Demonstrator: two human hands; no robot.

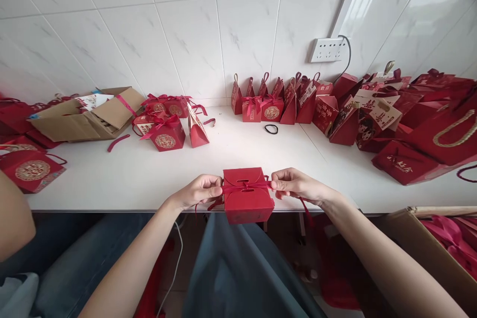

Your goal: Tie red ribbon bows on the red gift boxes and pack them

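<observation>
A small red gift box [249, 206] sits at the front edge of the white table, its near side jutting past the edge. Across its top runs a red ribbon [257, 186], crossed or knotted at the middle by the slots in the lid flaps. My left hand [201, 190] pinches the ribbon at the box's left side, thumb and fingers closed. On the right, my right hand [296, 186] pinches the other side of the ribbon, and a loose tail hangs below that hand. The ribbon looks stretched between both hands.
Red boxes with bows [167, 136] stand at the back left beside an open cardboard carton [84, 121]. More red boxes [290, 102] line the wall and pile up rightward. A carton of ribbons [406, 238] is low right. Another person's arm [15, 218] shows at left.
</observation>
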